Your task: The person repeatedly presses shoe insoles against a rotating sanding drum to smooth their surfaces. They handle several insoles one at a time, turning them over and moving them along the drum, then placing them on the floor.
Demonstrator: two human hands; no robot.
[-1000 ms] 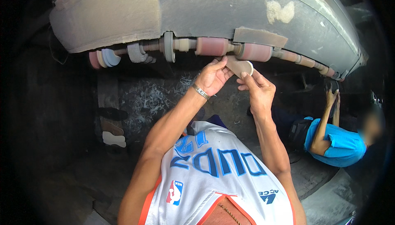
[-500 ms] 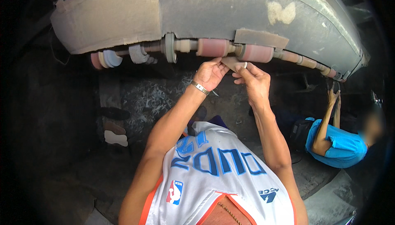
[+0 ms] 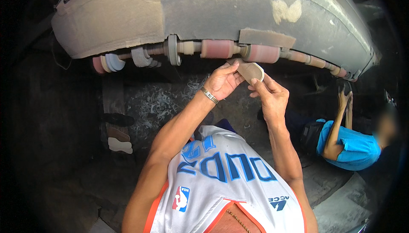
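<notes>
A tan shoe sole with a pale edge [image 3: 251,72] is held between my two hands, just below the spinning shaft. My left hand [image 3: 222,81], with a metal band on the wrist, pinches one end between thumb and fingers. Near the other end, my right hand [image 3: 272,96] grips it with the thumb on top and the fingers underneath. Close above the sole are two reddish sanding rollers, the left one [image 3: 217,49] and the right one [image 3: 263,54]. A dark gap shows between the sole's rounded end and the right roller; contact at the other end is hard to judge.
A large grey hood [image 3: 221,11] covers the shaft from above. Further left sit a grey wheel [image 3: 172,49] and several smaller wheels. Sole-shaped pieces [image 3: 120,144] lie low at left, near pale scraps [image 3: 153,105]. A co-worker in blue [image 3: 351,147] works at the shaft's right end.
The sole has turned so that its broad face now shows, and it has come away from the right roller. My right hand has moved right and toward me.
</notes>
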